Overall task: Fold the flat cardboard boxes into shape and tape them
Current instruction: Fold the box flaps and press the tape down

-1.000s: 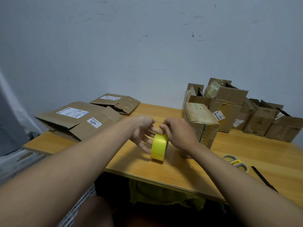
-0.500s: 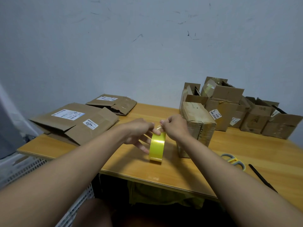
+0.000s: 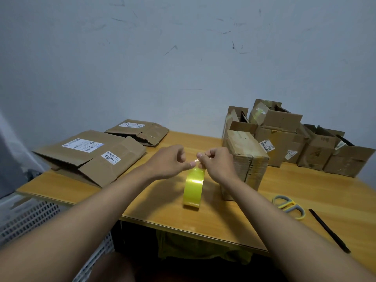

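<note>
flat boxes (image 3: 89, 157) left, tape roll (image 3: 193, 188) centre, scissors (image 3: 289, 206) right.

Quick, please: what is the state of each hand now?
Left hand: fingers curled, pinching the tape end.
Right hand: pinching the same tape end above the yellow tape roll.

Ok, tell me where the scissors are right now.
In the head view, the scissors lie on the wooden table at the right, between the taped cardboard box and the black pen.

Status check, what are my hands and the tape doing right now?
Right hand pinching tape end off yellow roll. Left hand at the strip, grip unclear. Folded box beside roll. Nothing blocking.
</note>
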